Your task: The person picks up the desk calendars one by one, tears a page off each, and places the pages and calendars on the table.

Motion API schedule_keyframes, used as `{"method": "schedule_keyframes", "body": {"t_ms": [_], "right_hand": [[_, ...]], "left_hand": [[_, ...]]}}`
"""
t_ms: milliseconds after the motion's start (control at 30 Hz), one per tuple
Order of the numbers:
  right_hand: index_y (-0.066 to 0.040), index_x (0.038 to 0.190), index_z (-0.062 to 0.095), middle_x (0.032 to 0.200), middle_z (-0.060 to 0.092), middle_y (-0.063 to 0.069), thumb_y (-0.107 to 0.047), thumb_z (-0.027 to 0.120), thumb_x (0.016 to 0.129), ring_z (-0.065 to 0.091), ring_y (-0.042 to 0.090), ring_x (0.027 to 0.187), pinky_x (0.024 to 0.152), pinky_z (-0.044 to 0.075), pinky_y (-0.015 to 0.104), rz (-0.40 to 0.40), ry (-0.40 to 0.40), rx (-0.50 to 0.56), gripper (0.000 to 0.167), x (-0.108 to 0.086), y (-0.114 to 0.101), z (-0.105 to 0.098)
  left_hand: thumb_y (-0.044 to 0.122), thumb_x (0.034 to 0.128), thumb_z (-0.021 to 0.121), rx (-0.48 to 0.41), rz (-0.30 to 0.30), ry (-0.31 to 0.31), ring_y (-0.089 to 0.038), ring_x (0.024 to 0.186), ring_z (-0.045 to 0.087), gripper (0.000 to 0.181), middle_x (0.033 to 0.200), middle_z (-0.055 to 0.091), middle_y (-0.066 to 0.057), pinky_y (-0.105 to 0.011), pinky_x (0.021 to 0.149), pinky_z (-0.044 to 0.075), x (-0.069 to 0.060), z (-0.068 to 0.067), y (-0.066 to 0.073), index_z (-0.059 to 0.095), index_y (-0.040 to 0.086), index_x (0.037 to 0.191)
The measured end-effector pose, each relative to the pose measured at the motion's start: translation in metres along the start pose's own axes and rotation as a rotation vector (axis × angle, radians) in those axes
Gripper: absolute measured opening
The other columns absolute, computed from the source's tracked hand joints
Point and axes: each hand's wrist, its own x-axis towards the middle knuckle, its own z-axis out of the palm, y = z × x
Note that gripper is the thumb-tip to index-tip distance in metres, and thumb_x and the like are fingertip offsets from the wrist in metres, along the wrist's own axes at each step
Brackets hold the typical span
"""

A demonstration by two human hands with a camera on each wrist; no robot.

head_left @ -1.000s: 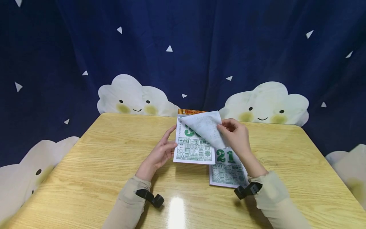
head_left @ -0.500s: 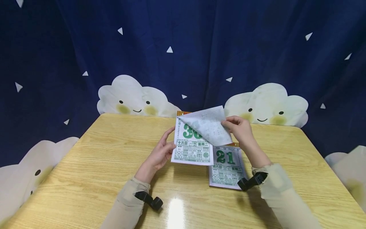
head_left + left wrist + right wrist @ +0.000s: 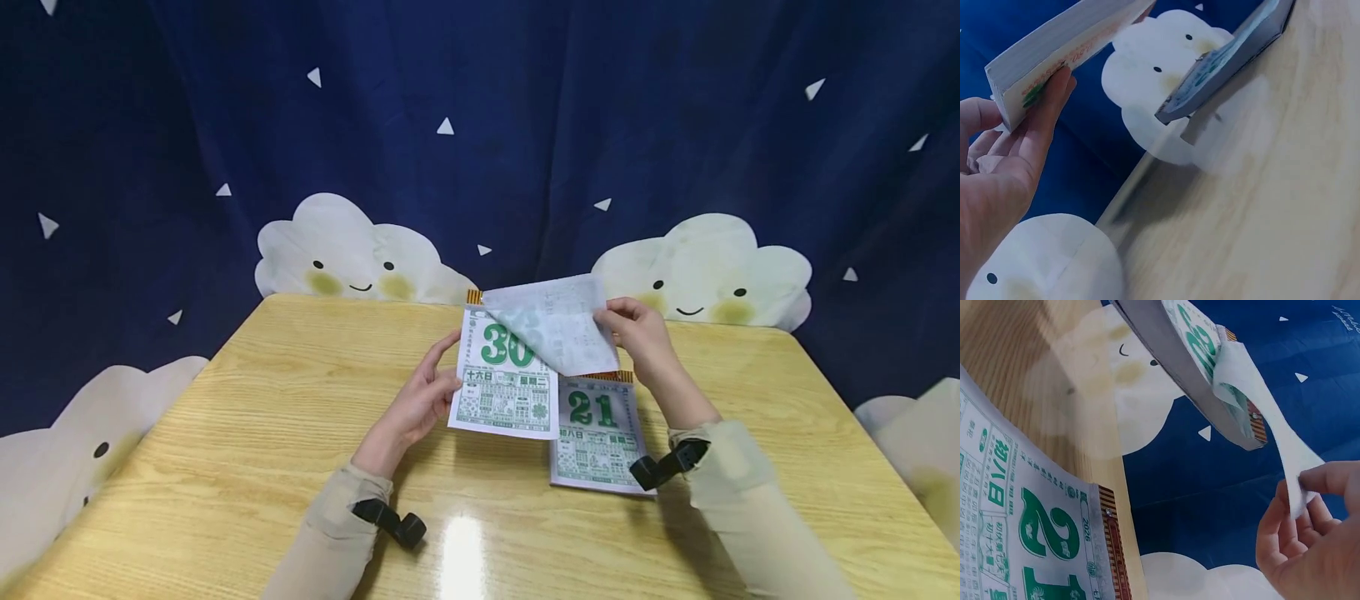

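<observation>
A thick tear-off calendar (image 3: 502, 396) showing a green 30 is held up off the table. My left hand (image 3: 423, 400) grips its left edge, thumb in front; in the left wrist view the fingers (image 3: 1047, 119) spread behind the pad. My right hand (image 3: 641, 337) pinches a corner of a thin calendar sheet (image 3: 566, 321), folded back diagonally across the top right of the pad. In the right wrist view the sheet (image 3: 1285, 437) stretches from the pad's top to my thumb and fingers. A second calendar (image 3: 600, 450), showing 21, lies on the table below, partly covered by the first.
The wooden table (image 3: 247, 467) spreads out under both arms. Behind it hangs a dark blue curtain (image 3: 510, 125) with white clouds and triangles. A black wrist camera (image 3: 390, 521) sits on the left sleeve, another wrist camera (image 3: 667, 465) on the right.
My right hand has moved right and slightly up, pulling the sheet further across. More of the 30 and of the lower calendar's top now shows. The left hand has barely moved.
</observation>
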Motion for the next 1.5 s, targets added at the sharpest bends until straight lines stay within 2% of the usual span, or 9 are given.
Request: {"method": "schedule_keyframes", "body": {"t_ms": [133,233,433,600,733,900,1133,1233,1500], "right_hand": [[0.006,0.118,0.048,0.094,0.051,-0.001,-0.021,0.055,0.089,0.051,0.004,0.077,0.068,0.046,0.017,-0.007,-0.012,0.014,0.04,0.003,-0.002,-0.001],[0.005,0.118,0.049,0.095,0.051,-0.001,-0.023,0.055,0.089,0.051,0.004,0.077,0.069,0.046,0.018,-0.007,-0.001,0.017,0.04,0.004,-0.002,-0.002],[-0.002,0.106,0.055,0.089,0.051,-0.004,-0.03,0.057,0.089,0.051,0.006,0.076,0.071,0.045,0.02,-0.007,0.032,0.022,0.033,0.004,-0.004,-0.002],[-0.007,0.092,0.056,0.079,0.054,-0.008,-0.024,0.059,0.087,0.053,0.004,0.069,0.067,0.048,0.019,-0.007,0.063,0.1,0.018,0.005,-0.006,-0.007],[-0.008,0.092,0.056,0.079,0.055,-0.008,-0.023,0.06,0.087,0.054,0.003,0.068,0.064,0.049,0.016,-0.007,0.09,0.099,0.017,0.006,-0.005,-0.014],[-0.01,0.093,0.057,0.087,0.053,-0.005,-0.026,0.06,0.087,0.054,0.005,0.072,0.066,0.049,0.015,0.011,0.096,0.079,0.017,0.006,-0.004,-0.02],[-0.01,0.094,0.055,0.088,0.05,-0.003,-0.023,0.058,0.088,0.053,0.005,0.072,0.064,0.048,0.015,0.031,0.111,0.093,0.016,0.006,-0.002,-0.02],[-0.011,0.095,0.054,0.086,0.051,-0.006,-0.024,0.056,0.089,0.052,0.003,0.073,0.064,0.047,0.016,-0.002,0.087,0.06,0.015,0.005,-0.002,-0.019],[-0.011,0.092,0.06,0.075,0.062,-0.011,-0.015,0.058,0.088,0.059,0.003,0.065,0.064,0.051,0.017,-0.122,0.002,0.11,0.006,0.005,-0.007,-0.02]], "left_hand": [[-0.011,0.0872,0.034,0.023,-0.001,-0.027,-0.015,0.073,0.065,0.071,0.096,0.067,-0.004,-0.028,0.063,0.054,-0.001,-0.002,-0.002,0.01,0.019,0.146],[-0.01,0.087,0.034,0.045,0.005,-0.032,-0.014,0.073,0.065,0.071,0.094,0.068,-0.003,-0.028,0.064,0.054,0.0,-0.002,-0.003,0.011,0.019,0.146],[-0.01,0.087,0.035,0.047,-0.001,-0.011,-0.014,0.071,0.065,0.07,0.092,0.068,-0.003,-0.028,0.063,0.054,0.001,-0.002,-0.004,0.012,0.02,0.146],[-0.01,0.0875,0.034,0.006,0.007,0.03,-0.016,0.073,0.066,0.07,0.094,0.068,-0.005,-0.029,0.064,0.054,0.002,-0.002,-0.003,0.013,0.022,0.146],[-0.01,0.0871,0.033,0.002,0.013,0.042,-0.016,0.075,0.066,0.07,0.096,0.067,-0.005,-0.029,0.064,0.054,0.002,-0.002,-0.002,0.012,0.021,0.146],[-0.01,0.087,0.033,0.006,0.001,0.019,-0.016,0.074,0.066,0.07,0.097,0.067,-0.006,-0.028,0.062,0.054,0.002,-0.001,-0.002,0.011,0.019,0.146],[-0.01,0.0866,0.034,0.021,0.003,-0.014,-0.015,0.073,0.065,0.07,0.097,0.067,-0.005,-0.028,0.063,0.054,0.001,0.0,-0.004,0.012,0.02,0.146],[-0.011,0.0862,0.035,0.05,-0.006,-0.012,-0.015,0.074,0.065,0.071,0.098,0.066,-0.005,-0.028,0.064,0.054,0.0,-0.001,-0.006,0.013,0.02,0.146],[-0.01,0.0869,0.036,0.094,-0.019,-0.022,-0.016,0.074,0.066,0.07,0.097,0.067,-0.005,-0.03,0.065,0.054,0.0,-0.003,-0.006,0.015,0.021,0.146]]}}
